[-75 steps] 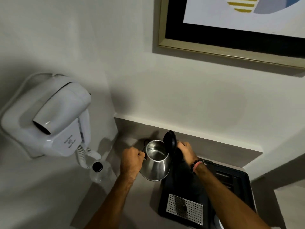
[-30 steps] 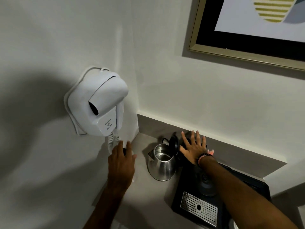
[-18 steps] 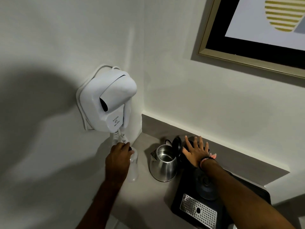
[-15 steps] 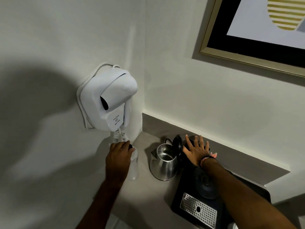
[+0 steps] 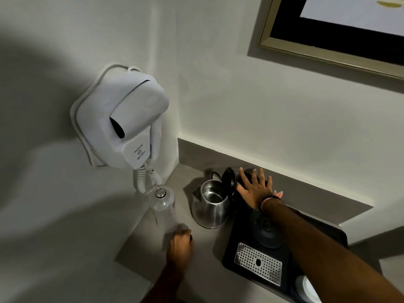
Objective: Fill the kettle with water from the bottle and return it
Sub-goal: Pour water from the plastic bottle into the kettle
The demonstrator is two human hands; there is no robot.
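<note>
Kettle (image 5: pixel 211 205) stands on the counter (image 5: pixel 205 246) with its lid (image 5: pixel 228 181) tipped up and open, left of the black tray (image 5: pixel 310 224). My right hand (image 5: pixel 253 189) reaches far over the tray, palm down and fingers spread, just right of the lid; I cannot tell whether it touches anything. My left hand (image 5: pixel 180 242) is curled into a loose fist near the counter's near edge, a dark cap-like bit showing at its thumb side. Bottle (image 5: pixel 162 201), uncapped and upright, stands left of the kettle, below the wall dryer (image 5: pixel 122 127), apart from my left hand.
</note>
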